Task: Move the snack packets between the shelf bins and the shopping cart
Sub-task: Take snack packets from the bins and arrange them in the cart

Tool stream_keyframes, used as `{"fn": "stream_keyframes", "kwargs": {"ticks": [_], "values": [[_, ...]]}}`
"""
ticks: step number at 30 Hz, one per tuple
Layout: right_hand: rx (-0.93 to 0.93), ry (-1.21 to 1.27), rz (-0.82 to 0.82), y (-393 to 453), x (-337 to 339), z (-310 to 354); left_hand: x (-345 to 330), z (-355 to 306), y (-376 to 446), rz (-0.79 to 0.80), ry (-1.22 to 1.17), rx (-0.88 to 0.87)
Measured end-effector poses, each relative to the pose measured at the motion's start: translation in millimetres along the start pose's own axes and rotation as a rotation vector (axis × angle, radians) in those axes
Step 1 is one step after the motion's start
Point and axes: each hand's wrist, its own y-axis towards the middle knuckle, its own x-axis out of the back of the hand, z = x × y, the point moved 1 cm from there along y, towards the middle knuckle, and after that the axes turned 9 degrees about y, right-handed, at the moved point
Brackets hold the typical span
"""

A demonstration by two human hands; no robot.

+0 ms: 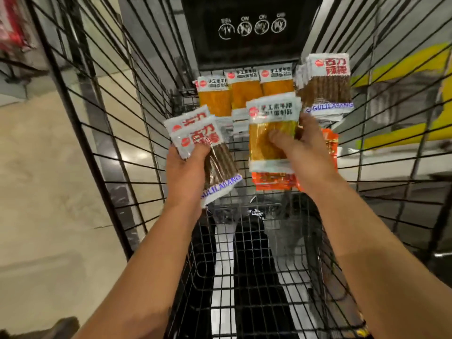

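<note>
We are looking down into the black wire shopping cart (137, 133), both arms reaching inside it. Our left hand (184, 167) is gripping a small stack of brown-stick packets (208, 155) at about 9 o'clock from the frame centre, thumb pressing across the white top strip; the stack is tilting, its lower edge pointing toward 5 o'clock. Our right hand (305, 150) is closing on a stack of yellow packets (271, 133) at about 2 o'clock from centre, thumb lying on the front face, fingers wrapped behind. The two held stacks are sitting apart, with a narrow open gap between them.

At 12 o'clock, three more yellow packets in a row (244, 91) are resting against the cart's far end, just under the black panel with white icons (249, 28). At 1 o'clock, another brown-stick stack (326, 84) is leaning near the right wire wall. Orange packets (276, 179) are lying on the cart floor beneath and behind the right-hand stack, their lower edge showing at 4 o'clock from centre.

The near half of the cart floor (256, 265), from centre toward 6 o'clock, is lying open. The side walls are flaring outward on both sides of our forearms, leaving room on each side.
</note>
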Motion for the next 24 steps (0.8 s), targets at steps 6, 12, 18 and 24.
{"fn": "stream_keyframes", "kwargs": {"ticks": [6,12,18,24], "values": [[0.033,-0.124,0.086,60,-60,13,16,1,10,-0.122,-0.156,0.043],[0.077,-0.313,0.064,98,-113,18,23,4,16,-0.144,-0.082,0.023],[0.155,-0.482,-0.05,119,-140,17,24,6,17,-0.141,-0.083,0.054],[0.301,-0.975,-0.212,117,-147,6,23,6,18,-0.131,-0.107,0.067]]}}
